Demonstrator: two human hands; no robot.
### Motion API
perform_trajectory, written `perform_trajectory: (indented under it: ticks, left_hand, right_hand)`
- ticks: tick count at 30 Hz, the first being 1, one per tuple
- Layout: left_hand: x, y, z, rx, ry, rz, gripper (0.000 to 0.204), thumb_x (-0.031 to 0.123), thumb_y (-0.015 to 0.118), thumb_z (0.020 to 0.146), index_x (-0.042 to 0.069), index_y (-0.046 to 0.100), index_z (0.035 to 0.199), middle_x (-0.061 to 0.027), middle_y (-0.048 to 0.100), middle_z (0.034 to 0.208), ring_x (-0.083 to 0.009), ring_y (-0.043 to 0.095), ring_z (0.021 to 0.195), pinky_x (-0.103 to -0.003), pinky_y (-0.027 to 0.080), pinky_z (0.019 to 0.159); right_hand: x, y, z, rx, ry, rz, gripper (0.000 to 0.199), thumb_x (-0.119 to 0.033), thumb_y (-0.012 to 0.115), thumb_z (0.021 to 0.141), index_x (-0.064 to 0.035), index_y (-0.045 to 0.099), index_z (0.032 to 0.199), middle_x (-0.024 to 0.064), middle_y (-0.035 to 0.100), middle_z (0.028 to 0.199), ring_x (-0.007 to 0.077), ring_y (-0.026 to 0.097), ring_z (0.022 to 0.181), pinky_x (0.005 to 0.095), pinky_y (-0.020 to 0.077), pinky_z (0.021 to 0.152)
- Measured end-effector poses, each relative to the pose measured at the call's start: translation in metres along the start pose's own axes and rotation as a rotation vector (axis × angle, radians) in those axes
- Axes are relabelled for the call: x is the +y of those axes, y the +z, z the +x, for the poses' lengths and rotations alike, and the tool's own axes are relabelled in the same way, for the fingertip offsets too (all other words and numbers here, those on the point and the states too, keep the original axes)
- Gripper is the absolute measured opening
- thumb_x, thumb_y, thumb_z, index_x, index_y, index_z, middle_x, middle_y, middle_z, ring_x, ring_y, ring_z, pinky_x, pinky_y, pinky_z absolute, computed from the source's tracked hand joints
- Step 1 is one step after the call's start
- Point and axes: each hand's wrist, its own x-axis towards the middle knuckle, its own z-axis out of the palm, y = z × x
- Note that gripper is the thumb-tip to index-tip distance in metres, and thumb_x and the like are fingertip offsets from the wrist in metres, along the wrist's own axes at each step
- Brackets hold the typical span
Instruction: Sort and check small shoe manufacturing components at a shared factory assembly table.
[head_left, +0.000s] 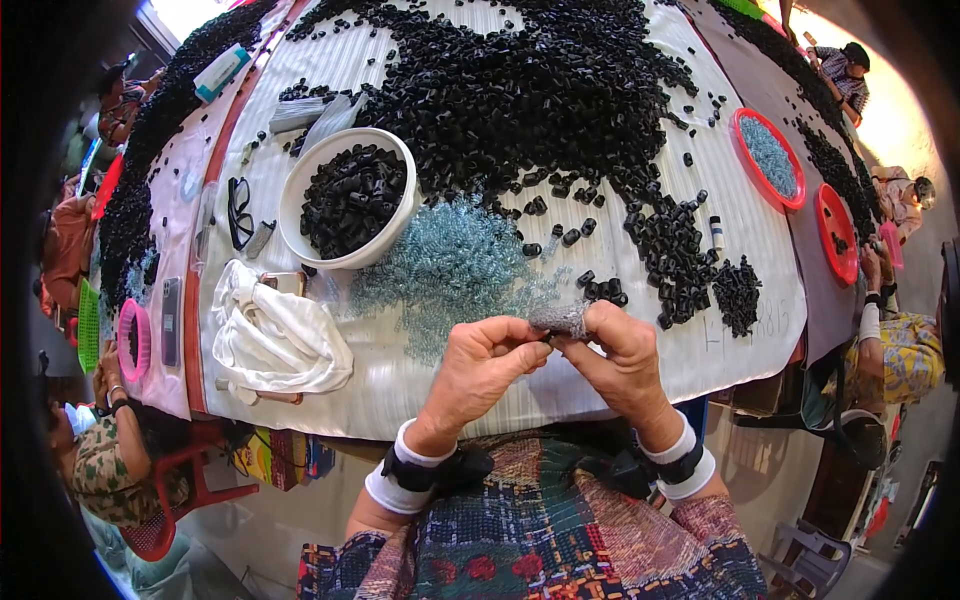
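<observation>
Close to the table's near edge, my left hand (478, 372) and my right hand (632, 362) meet fingertip to fingertip. Both pinch a small dark piece, mostly hidden by the fingers, so its exact kind does not show. A grey fabric cover (562, 320) wraps a finger of my right hand. Just beyond my hands lie a few black plastic pieces (605, 290) and a heap of clear bluish small parts (450, 260), perhaps springs. The white bowl (340, 262) beyond my left hand holds more black pieces.
A huge pile of black pieces (520, 100) covers the table's far side; smaller heaps (738, 298) lie right. White cloth (275, 335), eyeglasses (240, 213) and a small tube (716, 233) lie around. A red tray (797, 200) holds bluish parts. Other people sit at both sides.
</observation>
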Motion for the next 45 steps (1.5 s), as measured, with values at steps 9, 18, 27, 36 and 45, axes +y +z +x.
perform_trajectory:
  ticks: [9, 18, 27, 36, 45]
  left_hand:
    - [0.0, 0.003, 0.001, 0.042, -0.016, -0.066, 0.017, 0.005, 0.067, 0.084, -0.005, 0.064, 0.097, -0.0076, 0.067, 0.083, -0.0096, 0.063, 0.074, -0.021, 0.051, 0.066]
    - [0.0, 0.005, 0.001, 0.035, 0.004, -0.07, 0.019, 0.005, 0.068, 0.084, -0.006, 0.064, 0.099, -0.0082, 0.067, 0.083, -0.0096, 0.063, 0.074, -0.021, 0.052, 0.067]
    - [-0.007, 0.009, 0.001, 0.105, 0.054, -0.058, 0.019, 0.004, 0.068, 0.083, -0.006, 0.064, 0.098, -0.0074, 0.068, 0.084, -0.0097, 0.063, 0.076, -0.021, 0.051, 0.067]
    - [-0.008, 0.008, 0.002, 0.127, 0.053, -0.078, 0.016, 0.004, 0.068, 0.082, -0.005, 0.064, 0.095, -0.0073, 0.067, 0.083, -0.0093, 0.063, 0.074, -0.02, 0.051, 0.065]
    - [-0.002, 0.003, 0.004, 0.147, -0.085, -0.27, 0.013, 0.005, 0.064, 0.084, -0.005, 0.064, 0.093, -0.0094, 0.067, 0.082, -0.0129, 0.064, 0.071, -0.023, 0.052, 0.066]
  right_hand:
    - [0.003, 0.002, 0.001, 0.051, -0.036, -0.04, 0.015, 0.005, 0.067, 0.075, 0.0008, 0.064, 0.089, 0.0074, 0.059, 0.072, 0.0138, 0.057, 0.064, 0.0249, 0.0457, 0.056]
    - [0.008, 0.013, -0.007, 0.152, 0.297, 0.393, 0.019, 0.007, 0.064, 0.075, -0.0008, 0.064, 0.092, 0.0071, 0.058, 0.075, 0.0131, 0.055, 0.065, 0.0232, 0.0435, 0.058]
    - [0.006, 0.02, -0.007, 0.253, -0.041, -0.001, 0.027, 0.012, 0.064, 0.069, -0.001, 0.064, 0.093, 0.0107, 0.062, 0.079, 0.0204, 0.059, 0.066, 0.0286, 0.0473, 0.058]
    - [0.01, 0.019, -0.006, 0.168, -0.103, -0.03, 0.025, 0.01, 0.064, 0.069, 0.0015, 0.062, 0.093, 0.0111, 0.061, 0.08, 0.021, 0.058, 0.064, 0.0291, 0.0471, 0.058]
    - [0.007, 0.028, -0.007, 0.06, -0.039, -0.061, 0.046, -0.008, 0.078, 0.063, 0.0016, 0.056, 0.102, 0.0173, 0.051, 0.101, 0.0311, 0.053, 0.086, 0.038, 0.0471, 0.071]
